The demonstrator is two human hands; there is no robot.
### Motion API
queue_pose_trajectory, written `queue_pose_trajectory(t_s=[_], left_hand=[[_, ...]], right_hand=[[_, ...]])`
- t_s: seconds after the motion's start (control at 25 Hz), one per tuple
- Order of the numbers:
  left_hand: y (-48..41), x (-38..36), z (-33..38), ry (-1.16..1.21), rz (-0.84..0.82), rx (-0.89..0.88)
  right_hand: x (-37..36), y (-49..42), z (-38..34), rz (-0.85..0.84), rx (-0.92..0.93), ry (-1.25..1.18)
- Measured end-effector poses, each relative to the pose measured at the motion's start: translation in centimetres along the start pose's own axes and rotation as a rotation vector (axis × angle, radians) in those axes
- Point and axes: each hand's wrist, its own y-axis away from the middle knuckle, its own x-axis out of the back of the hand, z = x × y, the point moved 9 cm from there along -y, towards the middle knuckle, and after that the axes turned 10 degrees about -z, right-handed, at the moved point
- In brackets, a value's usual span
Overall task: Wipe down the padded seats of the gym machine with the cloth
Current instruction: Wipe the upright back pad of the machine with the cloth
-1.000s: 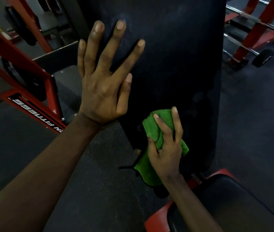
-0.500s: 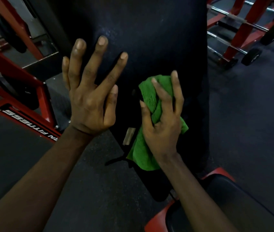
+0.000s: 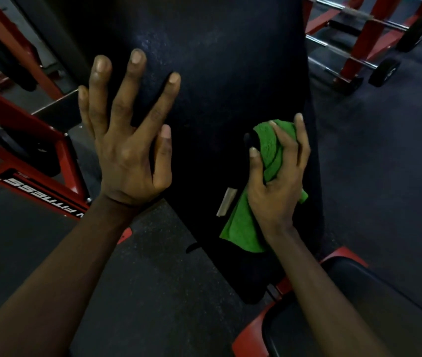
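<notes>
On 1 black back pad (image 3: 225, 73), left hand (image 3: 130, 150) spreads its fingers; right hand (image 3: 279, 181) grips 1 green cloth (image 3: 243, 225).

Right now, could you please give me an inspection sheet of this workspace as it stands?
Surface: black back pad, upright, faint sheen on its upper part; black seat pad at lower right.
Job's things: green cloth, bunched, against the back pad's lower right.
Clutter: pale strip on the back pad beside the cloth; what it is, unclear.
Hands: left hand flat on the back pad, fingers spread; right hand grips the cloth.
Cables: nothing seen.
Surroundings: red machine frame at left, red bar rack at upper right, dark floor.
</notes>
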Motion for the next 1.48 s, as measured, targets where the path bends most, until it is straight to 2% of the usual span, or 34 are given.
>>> queue_pose_trajectory(t_s=[0.32,0.68,0.8,1.04,1.24,1.36,1.48], left_hand=[[1.8,-1.1,1.5,-0.006,-0.149,0.142],[2.2,-1.3,1.6,-0.034,-0.098,0.133],[2.2,-1.4,1.5,-0.045,-0.112,0.141],[2.0,-1.2,2.4,-0.073,-0.235,0.187],[-0.3,-1.7,5.7,-0.074,-0.312,-0.023],[-0.3,-3.3,6.6,-0.165,-0.368,-0.147],[0.6,-4.0,6.7,-0.262,-0.402,-0.198]], right_hand=[[0.4,7.4,6.0,-0.183,-0.102,0.019],[2.3,-4.6,0.6,0.049,0.009,-0.023],[2.2,-2.1,2.1,0.017,0.02,0.004],[2.3,3.6,6.6,-0.049,-0.127,-0.012],[2.9,-1.9,3.2,0.027,-0.037,-0.043],[3.0,-6.6,1.0,0.102,-0.035,-0.068],[3.0,-5.1,2.3,0.063,-0.019,-0.042]])
